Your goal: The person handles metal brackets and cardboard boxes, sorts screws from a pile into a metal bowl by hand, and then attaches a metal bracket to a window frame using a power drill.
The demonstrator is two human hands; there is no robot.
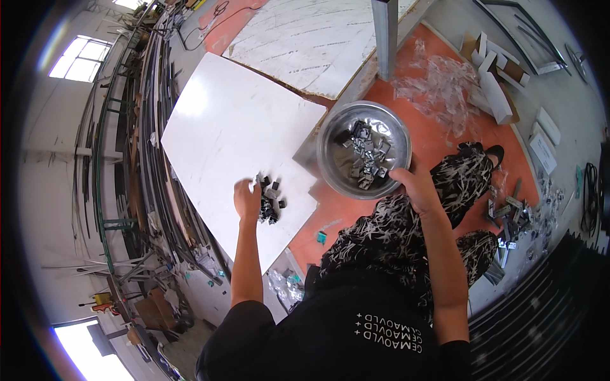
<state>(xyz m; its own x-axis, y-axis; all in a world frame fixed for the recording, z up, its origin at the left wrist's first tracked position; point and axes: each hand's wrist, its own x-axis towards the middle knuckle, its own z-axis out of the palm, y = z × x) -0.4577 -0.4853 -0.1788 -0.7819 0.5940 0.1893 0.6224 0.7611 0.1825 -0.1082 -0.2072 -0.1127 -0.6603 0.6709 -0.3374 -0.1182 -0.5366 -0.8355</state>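
A round steel bowl [327,166] holds many small metal pieces [368,152], some silvery and some dark. My right hand [416,187] grips its near right rim, thumb over the edge. On the white board [235,127] to the left lies a loose heap of small black and silvery parts [270,206]. Against the left side of that heap is my left hand [246,200], its fingers curled in and slightly blurred. A small pale bit shows by its fingertips, but what it holds is mostly hidden.
A grey metal post [385,41] rises beyond the bowl. Clear plastic wrappers [438,89] litter the orange floor near opened cardboard boxes [499,79]. Metal pieces [511,213] lie heaped at the right. Long bars and profiles [152,127] line the left wall.
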